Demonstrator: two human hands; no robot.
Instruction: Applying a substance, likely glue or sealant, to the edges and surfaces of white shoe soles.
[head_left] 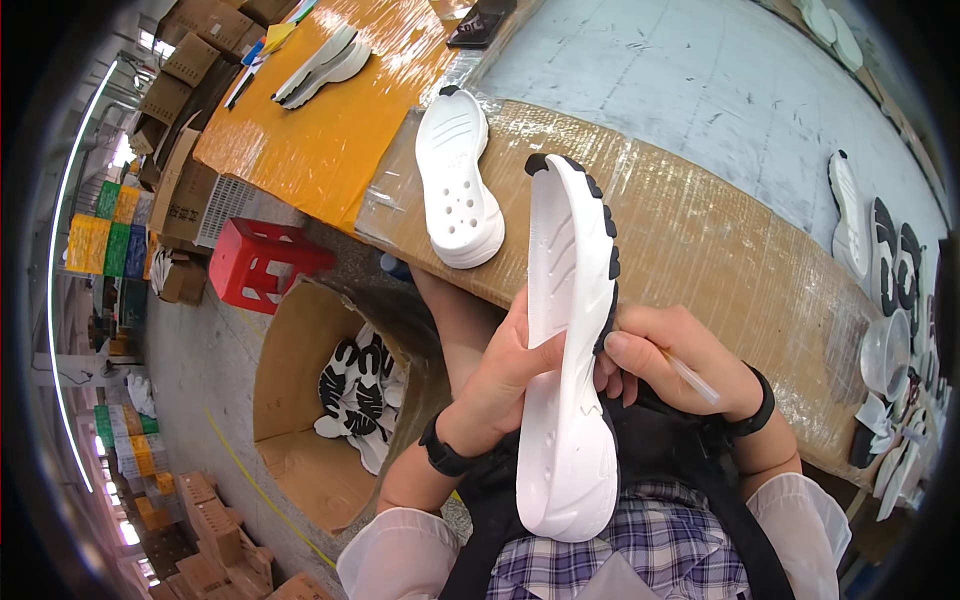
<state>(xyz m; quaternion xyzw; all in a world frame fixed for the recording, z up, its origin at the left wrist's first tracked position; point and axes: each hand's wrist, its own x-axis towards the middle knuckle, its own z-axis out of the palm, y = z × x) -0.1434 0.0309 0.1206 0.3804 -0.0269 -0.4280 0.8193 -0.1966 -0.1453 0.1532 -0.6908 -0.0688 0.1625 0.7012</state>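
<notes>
Smooth white foam sole [565,380], black-lugged edge

Bright, even indoor light, soft shadows, heavy fisheye bending and dark vignette at edges.

Surroundings of a shoe-sole workbench, seen from above.

A second white sole [458,180] lies tread-up on the tape-wrapped cardboard bench top [720,250], just beyond the fingers; farther off, a stacked pair of soles [322,66] rests on an orange sheet [330,130]. Left of the fingers and lower, an open cardboard drum [300,420] contains black-and-white soles [360,390], with a red plastic stool [262,262] beside it. Right of the fingers, more soles [880,250] line the bench edge near a clear cup [886,355]. Brown cartons [190,70] stand at upper left.
</notes>
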